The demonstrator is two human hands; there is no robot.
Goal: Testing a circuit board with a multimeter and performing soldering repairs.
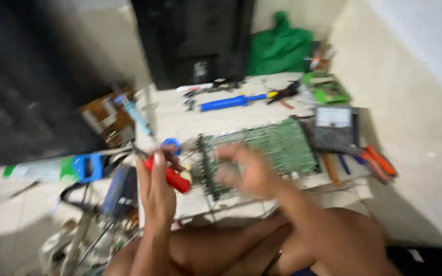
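Note:
My left hand (pixel 157 189) is closed around a red-handled tool (pixel 175 179), held near the left edge of a green circuit board (pixel 282 143). My right hand (pixel 244 171) hovers blurred over the board's near left part, fingers spread, with nothing visible in it. A soldering iron (pixel 136 115) with a light blue handle stands tilted just behind my left hand. A small blue ring-shaped object (pixel 171 144) lies beside the red tool.
A dark multimeter (pixel 335 128) lies right of the board, with orange-handled pliers (pixel 379 163) beyond. A blue-handled tool (pixel 228 102) and a green cloth (pixel 280 48) are at the back. Cables and clutter sit at the left.

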